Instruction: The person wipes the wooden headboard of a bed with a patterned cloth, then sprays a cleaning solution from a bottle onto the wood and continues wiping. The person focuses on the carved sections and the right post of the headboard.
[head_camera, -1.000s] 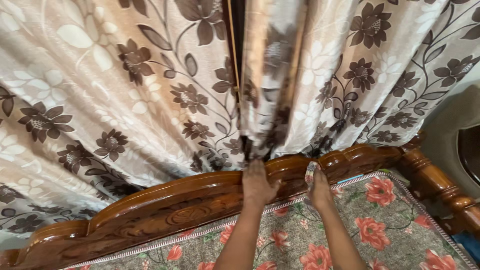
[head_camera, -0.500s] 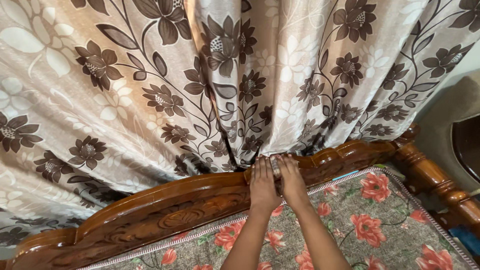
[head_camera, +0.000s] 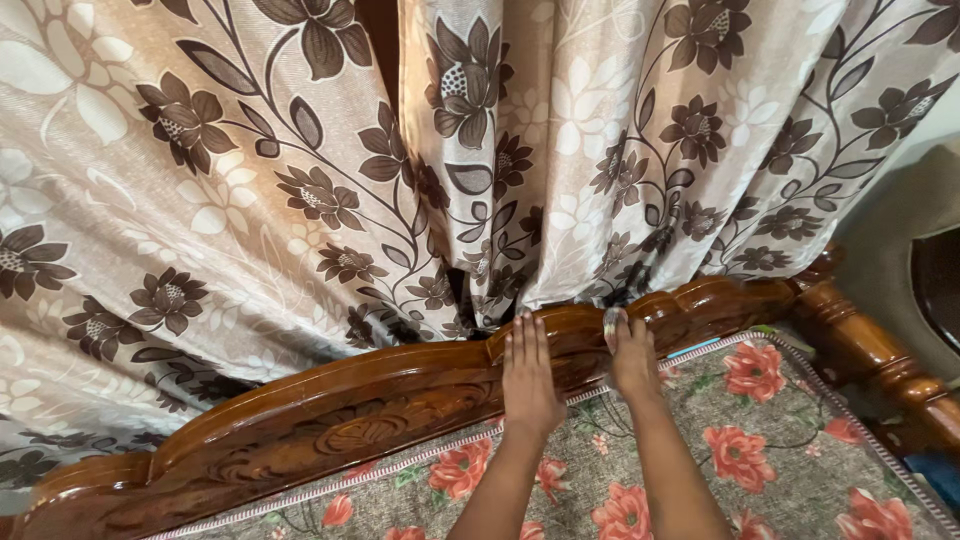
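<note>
Curtains (head_camera: 250, 180), beige with brown flower print, fill the upper two thirds of the frame, hems bunched behind the headboard. Carved wooden headboard (head_camera: 330, 410), glossy brown, runs from lower left up to centre right, ending at a turned post (head_camera: 860, 345). Bedspread (head_camera: 780, 440), grey with red flowers, lies lower right. Left hand (head_camera: 528, 375) rests flat on the headboard's top edge, centre frame, fingers straight and together. Right hand (head_camera: 632, 352), just beside it, presses a small folded cloth (head_camera: 613, 322) against the headboard crest, fingers closed on the cloth.
</note>
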